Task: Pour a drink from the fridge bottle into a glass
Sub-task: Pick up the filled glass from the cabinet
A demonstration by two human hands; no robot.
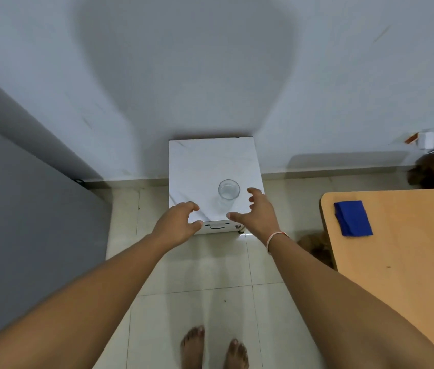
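Clear glass [228, 189] upright on white marble-look stand [197, 166], toward its front right, contents not discernible. Right hand [257, 211] just beside glass on the right, fingers spread and curled, gripping nothing, not touching it. Left hand [180, 222] at stand's front left corner, loosely curled, empty. Thread band [273, 238] on right wrist. Grey fridge [24, 209] at left. Wooden table [410, 249] at right, blue cloth [353, 218] on it. Bare feet [214, 347] on tiled floor [197, 275].
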